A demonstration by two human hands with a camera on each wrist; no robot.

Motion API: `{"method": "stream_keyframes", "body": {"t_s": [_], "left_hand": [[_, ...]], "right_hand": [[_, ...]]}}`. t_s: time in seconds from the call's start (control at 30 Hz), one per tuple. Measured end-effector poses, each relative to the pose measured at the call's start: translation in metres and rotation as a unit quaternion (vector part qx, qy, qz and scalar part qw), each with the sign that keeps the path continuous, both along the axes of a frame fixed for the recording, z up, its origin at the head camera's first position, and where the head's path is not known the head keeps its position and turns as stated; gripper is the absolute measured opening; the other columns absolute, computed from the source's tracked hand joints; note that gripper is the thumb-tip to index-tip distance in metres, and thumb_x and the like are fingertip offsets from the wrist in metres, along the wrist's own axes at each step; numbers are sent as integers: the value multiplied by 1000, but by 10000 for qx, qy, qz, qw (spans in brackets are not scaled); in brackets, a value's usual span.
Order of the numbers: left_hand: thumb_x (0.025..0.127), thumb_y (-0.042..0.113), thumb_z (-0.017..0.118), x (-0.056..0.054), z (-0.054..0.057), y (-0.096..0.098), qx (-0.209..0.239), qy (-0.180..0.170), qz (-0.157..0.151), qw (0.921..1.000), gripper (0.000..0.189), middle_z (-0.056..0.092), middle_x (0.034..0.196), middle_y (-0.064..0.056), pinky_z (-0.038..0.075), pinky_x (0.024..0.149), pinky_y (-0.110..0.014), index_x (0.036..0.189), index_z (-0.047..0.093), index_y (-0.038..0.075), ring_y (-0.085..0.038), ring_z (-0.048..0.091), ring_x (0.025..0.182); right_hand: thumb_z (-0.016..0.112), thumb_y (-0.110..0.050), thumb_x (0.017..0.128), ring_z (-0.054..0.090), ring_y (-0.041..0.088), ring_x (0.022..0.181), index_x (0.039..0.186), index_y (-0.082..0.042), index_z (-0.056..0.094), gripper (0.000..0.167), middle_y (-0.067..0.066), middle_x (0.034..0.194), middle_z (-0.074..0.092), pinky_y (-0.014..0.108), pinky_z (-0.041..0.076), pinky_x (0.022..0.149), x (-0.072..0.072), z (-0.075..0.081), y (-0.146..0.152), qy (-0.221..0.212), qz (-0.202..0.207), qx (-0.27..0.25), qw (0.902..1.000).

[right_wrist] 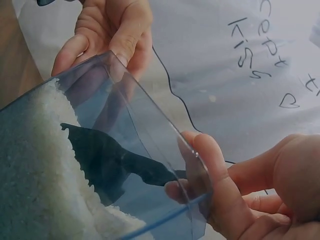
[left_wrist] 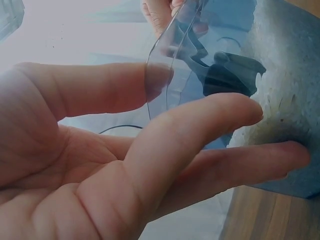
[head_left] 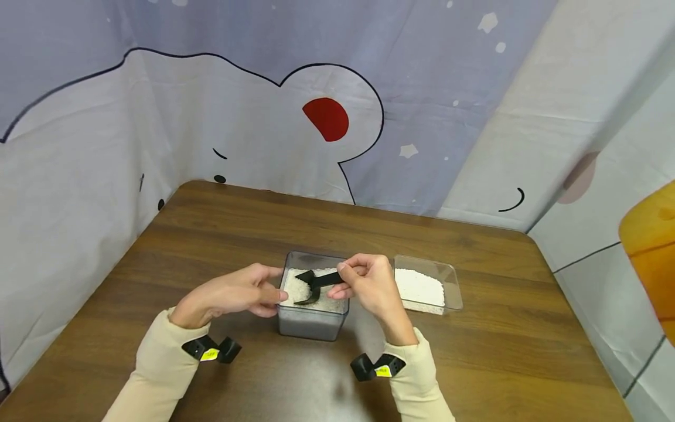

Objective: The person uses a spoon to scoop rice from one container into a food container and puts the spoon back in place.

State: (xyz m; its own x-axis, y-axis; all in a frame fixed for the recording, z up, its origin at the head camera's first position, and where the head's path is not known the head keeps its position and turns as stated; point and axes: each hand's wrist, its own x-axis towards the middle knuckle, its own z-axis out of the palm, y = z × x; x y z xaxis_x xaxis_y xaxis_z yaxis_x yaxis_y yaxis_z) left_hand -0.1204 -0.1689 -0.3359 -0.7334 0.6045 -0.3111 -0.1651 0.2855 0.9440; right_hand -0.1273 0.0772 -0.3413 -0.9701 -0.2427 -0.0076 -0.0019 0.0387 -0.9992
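A clear grey plastic container (head_left: 311,325) of white rice (head_left: 292,285) stands on the table. My left hand (head_left: 239,293) holds its left side, thumb over the rim and the other fingers (left_wrist: 200,125) along the outer wall. My right hand (head_left: 369,284) pinches the handle of a black scoop (head_left: 314,290) between thumb and fingers, above the container's right part. The scoop's head is down at the rice, with grains at its edge in the right wrist view. To the right of that hand, a shallower clear tray (head_left: 453,287) holds more white grains (head_left: 419,287).
The wooden table (head_left: 221,234) has rounded back corners. Behind it hangs a printed curtain (head_left: 248,135) with cartoon bears and stars, which also runs along both sides. Black wrist cameras (head_left: 211,350) sit over the sleeves.
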Motion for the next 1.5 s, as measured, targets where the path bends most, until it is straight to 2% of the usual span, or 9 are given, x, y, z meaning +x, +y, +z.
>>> {"method": "stream_keyframes", "body": {"t_s": [0.23,0.47,0.6,0.77,0.97,1.27,1.5], "left_hand": [[91,11,55,0,-1,-1,-28,-37,56,10000,70,63,106,-19,50,85,-44,140,11,-14,-29,59,104],[92,11,54,0,-1,0,23,-10,-25,10000,70,63,105,-19,51,85,-43,140,11,-15,-28,60,102],[92,12,53,-1,-1,0,4,51,-98,9999,70,65,102,-18,51,85,-44,139,9,-16,-29,59,104],[92,12,53,-1,0,0,4,33,-101,9999,71,65,104,-18,50,85,-45,139,8,-16,-31,58,105],[92,11,54,-2,0,0,-16,40,-70,10000,70,64,107,-19,51,85,-44,139,10,-16,-31,58,105],[92,10,53,-1,0,0,-28,63,-64,10000,69,64,106,-20,50,85,-44,139,11,-16,-30,59,104],[92,10,53,-2,-2,-1,76,89,-181,9998,65,65,104,-17,49,86,-46,139,16,-14,-27,60,102]], "right_hand": [[52,5,87,66,24,56,96,22,54,19,32,77,62,41,57,60,-2,2,7,-92,17,-389,9992],[54,7,86,66,26,57,95,20,54,16,15,72,64,37,57,58,-9,5,30,-317,-252,-892,9952],[54,8,85,66,24,56,93,17,55,12,12,70,66,32,57,56,-10,8,43,-286,-282,-1219,9917],[55,8,86,66,22,56,88,10,61,7,11,71,67,28,57,54,-10,12,58,-186,-205,-1546,9876],[55,7,86,66,21,56,83,1,67,13,12,69,67,27,56,53,-11,14,70,-117,-121,-1817,9832],[54,7,87,67,19,57,82,0,68,17,13,68,67,24,56,54,-10,17,86,16,-84,-2012,9795],[52,9,88,66,19,57,83,1,70,21,14,69,67,22,56,53,-5,20,111,128,-284,-2245,9740]]}}
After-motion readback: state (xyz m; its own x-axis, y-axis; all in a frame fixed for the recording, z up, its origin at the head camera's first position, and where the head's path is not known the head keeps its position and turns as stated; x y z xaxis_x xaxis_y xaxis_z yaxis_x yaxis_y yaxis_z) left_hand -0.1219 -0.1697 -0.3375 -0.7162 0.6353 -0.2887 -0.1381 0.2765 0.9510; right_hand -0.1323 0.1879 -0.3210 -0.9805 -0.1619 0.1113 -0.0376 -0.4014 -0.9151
